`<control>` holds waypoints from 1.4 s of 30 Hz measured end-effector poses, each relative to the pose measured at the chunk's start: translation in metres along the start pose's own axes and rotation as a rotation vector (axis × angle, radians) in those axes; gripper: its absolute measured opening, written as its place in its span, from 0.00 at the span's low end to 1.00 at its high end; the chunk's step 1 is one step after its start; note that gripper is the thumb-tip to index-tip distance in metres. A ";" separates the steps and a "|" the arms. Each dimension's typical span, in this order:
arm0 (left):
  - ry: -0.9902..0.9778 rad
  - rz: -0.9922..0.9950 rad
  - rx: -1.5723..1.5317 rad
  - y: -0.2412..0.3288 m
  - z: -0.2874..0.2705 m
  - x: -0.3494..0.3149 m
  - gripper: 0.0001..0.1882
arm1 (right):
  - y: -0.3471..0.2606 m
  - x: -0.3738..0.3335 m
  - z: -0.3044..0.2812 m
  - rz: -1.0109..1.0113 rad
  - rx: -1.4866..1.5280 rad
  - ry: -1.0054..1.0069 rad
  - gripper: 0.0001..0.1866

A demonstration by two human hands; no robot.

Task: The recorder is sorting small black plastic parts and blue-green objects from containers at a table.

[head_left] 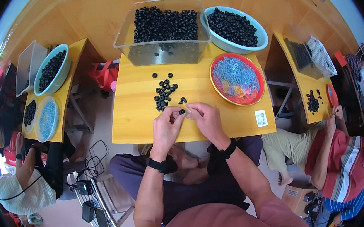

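Note:
Over the near edge of the yellow table point(139, 128), my two hands meet at the fingertips. My left hand point(168, 125) pinches a small round black plastic part point(182, 111) between thumb and forefinger. Close beside it, my right hand point(206, 119) is closed in a pinch; whatever its fingertips hold is too small to make out. Just beyond my fingers lie a few small black pieces point(182, 100). Farther up and to the left, a loose group of black ring-like parts point(165, 89) is spread on the tabletop.
At the back stand a clear bin point(159, 56) of black parts and a pale blue basin point(264, 40) of more. A red dish point(214, 82) with thin bluish pieces sits right, above a white label point(261, 118). Co-workers sit at a left table point(68, 76) and right table point(306, 110).

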State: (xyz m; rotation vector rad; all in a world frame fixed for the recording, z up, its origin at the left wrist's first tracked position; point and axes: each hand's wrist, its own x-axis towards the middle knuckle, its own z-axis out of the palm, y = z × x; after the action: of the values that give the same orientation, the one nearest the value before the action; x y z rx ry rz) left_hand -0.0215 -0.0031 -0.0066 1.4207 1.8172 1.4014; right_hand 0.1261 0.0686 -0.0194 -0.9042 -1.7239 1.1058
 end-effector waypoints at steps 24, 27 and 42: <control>-0.029 0.081 -0.061 0.004 -0.001 -0.003 0.09 | -0.044 0.007 -0.017 -0.041 -0.280 -0.132 0.06; -0.028 0.060 -0.104 0.001 -0.002 -0.003 0.09 | -0.051 0.011 -0.015 0.032 -0.251 -0.159 0.06; 0.093 -0.093 -0.380 -0.013 0.003 0.003 0.08 | -0.028 0.056 -0.006 -0.329 -0.811 -0.392 0.05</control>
State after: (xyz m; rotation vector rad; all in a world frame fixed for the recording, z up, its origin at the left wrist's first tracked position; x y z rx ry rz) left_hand -0.0262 0.0013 -0.0182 1.0802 1.5407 1.6789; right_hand 0.1083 0.1106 0.0238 -0.8429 -2.6148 0.3476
